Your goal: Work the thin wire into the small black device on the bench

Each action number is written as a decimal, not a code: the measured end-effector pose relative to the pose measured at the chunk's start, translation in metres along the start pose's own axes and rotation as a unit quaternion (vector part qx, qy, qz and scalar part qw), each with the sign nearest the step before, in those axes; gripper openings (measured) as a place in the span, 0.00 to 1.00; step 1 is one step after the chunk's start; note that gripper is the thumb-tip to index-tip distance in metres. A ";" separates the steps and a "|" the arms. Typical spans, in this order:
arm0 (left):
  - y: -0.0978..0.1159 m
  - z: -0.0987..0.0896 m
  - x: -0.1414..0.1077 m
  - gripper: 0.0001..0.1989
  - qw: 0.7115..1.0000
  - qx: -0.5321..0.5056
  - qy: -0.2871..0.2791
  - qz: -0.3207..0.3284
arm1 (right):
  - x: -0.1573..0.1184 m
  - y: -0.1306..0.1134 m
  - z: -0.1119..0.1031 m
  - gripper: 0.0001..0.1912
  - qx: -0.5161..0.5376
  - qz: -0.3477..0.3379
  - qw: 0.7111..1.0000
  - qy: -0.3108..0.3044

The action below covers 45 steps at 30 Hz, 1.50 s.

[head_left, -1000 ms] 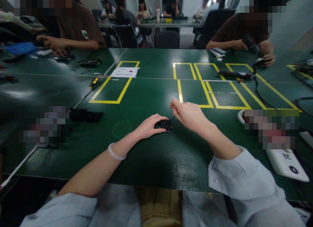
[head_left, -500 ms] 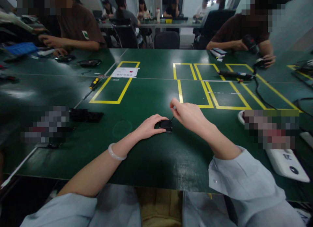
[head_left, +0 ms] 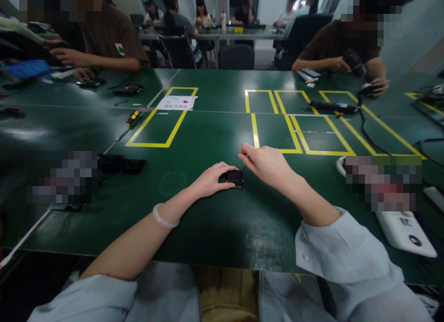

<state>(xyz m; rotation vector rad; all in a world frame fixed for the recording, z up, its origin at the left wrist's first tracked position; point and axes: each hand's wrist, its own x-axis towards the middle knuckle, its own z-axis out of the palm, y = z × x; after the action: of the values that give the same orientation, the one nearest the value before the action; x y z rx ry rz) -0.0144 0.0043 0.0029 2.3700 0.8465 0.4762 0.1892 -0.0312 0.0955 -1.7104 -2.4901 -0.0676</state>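
Observation:
On the green table, a small black block-shaped part [head_left: 235, 178] lies in front of me. My left hand [head_left: 215, 179] grips it from the left, thumb on the near side and fingers on the far side. Just above its right edge, my right hand [head_left: 265, 162] is closed with the fingertips pinched together. From that pinch a thin dark tool shaft [head_left: 244, 168], like a small screwdriver's, slants down to the part's right side. The fingers hide the upper end of this tool, and its tip is too small to make out.
Yellow tape outlines [head_left: 277, 151] mark the table beyond my hands. A yellow-black screwdriver [head_left: 132, 118] and a paper sheet [head_left: 176, 102] lie at the left. At the right are a white power strip [head_left: 404, 234] and a black cylindrical tool [head_left: 333, 107]. Co-workers sit opposite.
My right hand has dipped very slightly and its curled fingers have turned a little. My left hand and the black part stay in place.

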 end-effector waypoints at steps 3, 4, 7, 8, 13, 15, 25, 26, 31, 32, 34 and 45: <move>0.001 0.000 0.000 0.22 1.000 -0.003 -0.001 -0.001 | 0.000 -0.001 -0.001 0.17 -0.001 0.007 1.000 -0.004; 0.001 -0.001 0.000 0.22 1.000 -0.004 0.000 -0.001 | 0.000 -0.001 -0.001 0.17 0.003 0.006 1.000 -0.002; -0.001 -0.001 0.000 0.22 1.000 -0.003 0.001 0.001 | -0.002 -0.001 -0.002 0.16 0.020 -0.003 1.000 0.008; -0.001 0.000 0.000 0.22 1.000 -0.002 0.001 0.002 | -0.002 -0.001 -0.002 0.15 0.026 -0.006 1.000 0.012; -0.004 0.002 0.000 0.21 1.000 -0.002 0.007 0.006 | -0.003 -0.002 -0.001 0.15 0.043 -0.021 0.999 0.013; -0.004 0.002 0.000 0.22 1.000 -0.003 0.007 0.004 | -0.003 -0.002 -0.001 0.16 0.039 -0.023 0.999 0.008; 0.000 -0.001 0.000 0.22 1.000 -0.005 0.002 0.008 | -0.002 -0.003 -0.002 0.15 0.004 0.000 1.000 -0.004; 0.000 -0.001 0.000 0.22 1.000 -0.005 0.002 0.007 | -0.002 -0.003 -0.002 0.15 0.008 -0.003 1.000 -0.001; 0.001 -0.001 0.000 0.21 1.000 -0.006 0.005 0.005 | -0.003 -0.002 -0.003 0.15 0.025 -0.012 1.000 0.003; 0.001 -0.001 0.000 0.21 1.000 -0.005 0.005 0.004 | -0.003 -0.002 -0.003 0.15 0.028 -0.012 1.000 0.003; 0.000 -0.001 0.000 0.21 1.000 -0.003 0.004 0.002 | -0.004 -0.002 -0.003 0.14 0.032 -0.011 0.999 0.004; -0.002 0.001 0.001 0.22 1.000 -0.001 -0.001 0.006 | -0.002 -0.004 -0.003 0.17 0.003 0.004 1.000 -0.014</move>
<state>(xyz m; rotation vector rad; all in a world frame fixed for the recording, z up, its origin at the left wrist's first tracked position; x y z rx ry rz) -0.0149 0.0060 0.0010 2.3744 0.8321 0.4797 0.1865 -0.0343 0.0981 -1.7308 -2.5002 -0.0352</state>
